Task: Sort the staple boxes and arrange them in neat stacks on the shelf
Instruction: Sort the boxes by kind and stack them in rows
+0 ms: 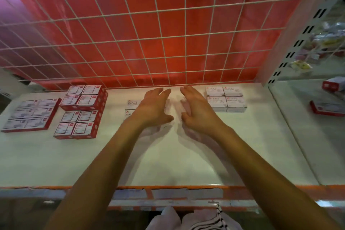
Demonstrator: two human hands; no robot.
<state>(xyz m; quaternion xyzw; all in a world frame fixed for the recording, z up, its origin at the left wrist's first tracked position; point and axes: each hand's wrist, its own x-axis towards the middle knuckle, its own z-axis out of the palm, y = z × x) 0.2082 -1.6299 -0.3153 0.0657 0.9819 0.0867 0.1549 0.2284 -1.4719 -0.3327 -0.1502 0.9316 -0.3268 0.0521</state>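
On the white shelf [168,158] lie several groups of staple boxes. A flat red-edged group [30,115] sits at the far left. Two taller red stacks stand beside it, one behind [84,97] and one in front [78,124]. White boxes marked STAPLES [131,107] lie mid-shelf, partly hidden under my left hand [155,107]. A pale block of boxes [225,98] sits to the right. My right hand [196,109] hovers between the white boxes and the pale block. Both hands have straight, spread fingers and hold nothing.
A white wire grid [149,33] over a red backing closes the back of the shelf. A perforated upright [291,52] stands at the right, with red boxes [328,107] on the neighbouring shelf. An orange strip [168,188] lines the front edge.
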